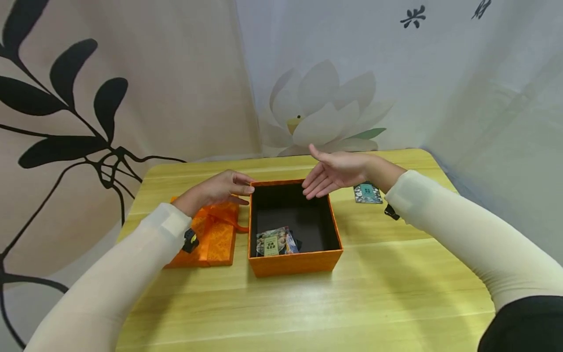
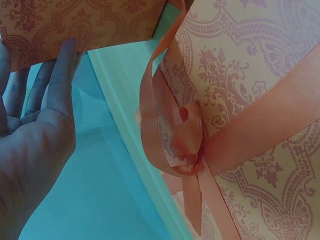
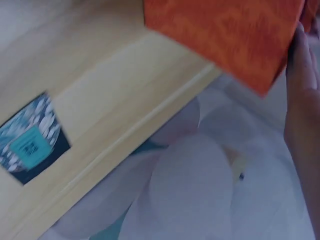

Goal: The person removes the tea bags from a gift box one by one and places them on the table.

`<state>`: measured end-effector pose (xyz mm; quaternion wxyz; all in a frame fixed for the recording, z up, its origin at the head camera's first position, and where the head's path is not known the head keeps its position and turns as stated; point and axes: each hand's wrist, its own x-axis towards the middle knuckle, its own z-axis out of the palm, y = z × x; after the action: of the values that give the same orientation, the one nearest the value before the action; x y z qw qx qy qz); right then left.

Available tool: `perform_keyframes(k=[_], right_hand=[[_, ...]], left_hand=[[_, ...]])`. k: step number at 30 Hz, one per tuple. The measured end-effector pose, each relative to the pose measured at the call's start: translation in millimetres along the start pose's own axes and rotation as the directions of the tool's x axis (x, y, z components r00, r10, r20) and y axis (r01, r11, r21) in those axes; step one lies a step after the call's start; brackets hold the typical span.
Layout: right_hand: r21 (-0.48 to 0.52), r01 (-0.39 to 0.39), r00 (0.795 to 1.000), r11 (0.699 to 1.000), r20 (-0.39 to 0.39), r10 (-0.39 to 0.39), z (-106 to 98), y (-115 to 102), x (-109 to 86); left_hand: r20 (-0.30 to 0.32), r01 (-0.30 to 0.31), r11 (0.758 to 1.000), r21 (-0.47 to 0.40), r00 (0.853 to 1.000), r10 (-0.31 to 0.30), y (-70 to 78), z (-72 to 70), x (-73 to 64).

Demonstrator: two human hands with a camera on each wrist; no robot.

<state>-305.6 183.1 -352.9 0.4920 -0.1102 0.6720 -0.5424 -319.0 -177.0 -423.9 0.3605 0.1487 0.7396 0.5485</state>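
An orange patterned box (image 1: 294,265) without its lid stands on the table, its dark inside showing. Inside it, at the front left, lie a few small printed packets (image 1: 270,243). My left hand (image 1: 224,189) is at the box's back left corner, its fingers against the outer wall; in the left wrist view those fingers (image 2: 61,82) look straight. Over the back right rim, my right hand (image 1: 336,172) is held with straight fingers and raised thumb, nothing in it. In the right wrist view the right hand (image 3: 302,75) is beside the box's orange wall (image 3: 225,40).
Left of the box lies an orange lid (image 1: 221,244) with a ribbon (image 2: 185,135) tied in a bow. Another printed packet (image 1: 367,193) lies on the wooden table (image 1: 299,313), near my right forearm. Behind the table hangs a curtain (image 1: 184,88) printed with plants.
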Motion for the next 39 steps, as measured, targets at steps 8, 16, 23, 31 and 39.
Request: perform_keyframes(k=[8, 16, 23, 31, 39], right_hand=[[-0.044, -0.067, 0.996, 0.997, 0.055, 0.070, 29, 1, 35.0], [-0.037, -0.112, 0.991, 0.993, 0.068, 0.114, 40, 9, 58.5], [-0.029, -0.129, 0.990, 0.991, 0.052, 0.131, 46, 17, 73.5], [-0.043, -0.156, 0.988, 0.987, 0.018, 0.156, 52, 24, 84.5], [-0.072, -0.165, 0.986, 0.984, -0.050, 0.162, 54, 25, 89.8]], left_hand=[[-0.013, 0.005, 1.000, 0.018, 1.000, -0.005, 4.5, -0.7, 0.3], [-0.015, 0.012, 1.000, 0.011, 1.000, -0.012, 1.9, -0.9, 3.2], [-0.018, 0.017, 1.000, -0.001, 1.000, -0.017, 2.0, 0.2, 3.5], [-0.004, 0.018, 1.000, -0.019, 1.000, -0.018, 2.0, -0.2, 4.0], [0.000, 0.028, 0.999, -0.030, 1.000, -0.028, 4.0, 0.4, 4.2]])
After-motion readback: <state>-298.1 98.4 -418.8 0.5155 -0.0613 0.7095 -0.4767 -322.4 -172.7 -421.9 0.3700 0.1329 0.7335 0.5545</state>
